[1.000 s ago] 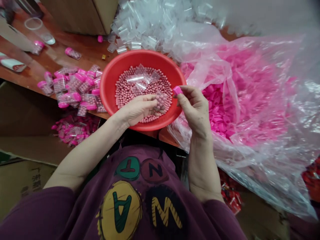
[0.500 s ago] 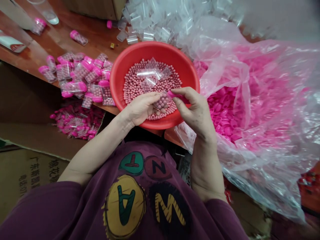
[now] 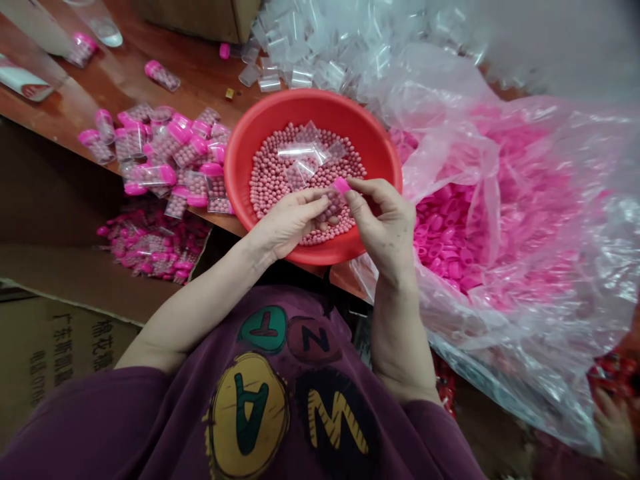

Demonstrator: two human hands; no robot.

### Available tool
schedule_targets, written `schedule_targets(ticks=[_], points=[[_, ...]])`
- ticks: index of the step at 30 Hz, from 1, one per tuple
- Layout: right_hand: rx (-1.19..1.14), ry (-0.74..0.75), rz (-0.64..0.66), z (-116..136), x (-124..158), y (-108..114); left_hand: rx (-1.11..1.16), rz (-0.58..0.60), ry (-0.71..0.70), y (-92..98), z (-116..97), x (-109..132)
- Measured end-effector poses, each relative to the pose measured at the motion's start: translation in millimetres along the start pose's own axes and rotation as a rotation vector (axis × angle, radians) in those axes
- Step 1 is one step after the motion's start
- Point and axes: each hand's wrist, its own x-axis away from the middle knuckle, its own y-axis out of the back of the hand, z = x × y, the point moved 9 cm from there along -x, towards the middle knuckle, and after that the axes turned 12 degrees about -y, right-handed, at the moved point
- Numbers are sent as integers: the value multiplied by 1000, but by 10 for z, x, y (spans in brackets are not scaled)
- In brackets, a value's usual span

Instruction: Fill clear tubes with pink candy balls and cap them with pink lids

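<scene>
My left hand (image 3: pixel 290 220) is closed around a small clear tube (image 3: pixel 331 204) filled with pink balls, held over the near side of a red bowl (image 3: pixel 380 150). My right hand (image 3: pixel 383 223) pinches a pink cap (image 3: pixel 342 186) against the tube's open end. The bowl holds many pink balls (image 3: pixel 267 183) and a few empty clear tubes (image 3: pixel 305 155) lying on top of them.
Filled, capped tubes (image 3: pixel 165 157) are piled left of the bowl on the wooden table (image 3: pixel 125 77); more lie in a cardboard box (image 3: pixel 150 243) below. A clear bag of pink caps (image 3: pixel 500 207) spreads to the right. Empty clear tubes (image 3: pixel 325 47) are heaped behind the bowl.
My right hand has brought the pink cap from beside the tube onto its open end. My left hand has kept hold of the filled tube.
</scene>
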Motion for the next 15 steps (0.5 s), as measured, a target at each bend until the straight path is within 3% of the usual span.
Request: schedule_targets(ticks=[8,15], points=[[49,15,-58,-16,66,-52,-7,-35,-38,6,-7,31],[104,128,-37,55,147,-186,-76,-124,-59,37,-40,34]])
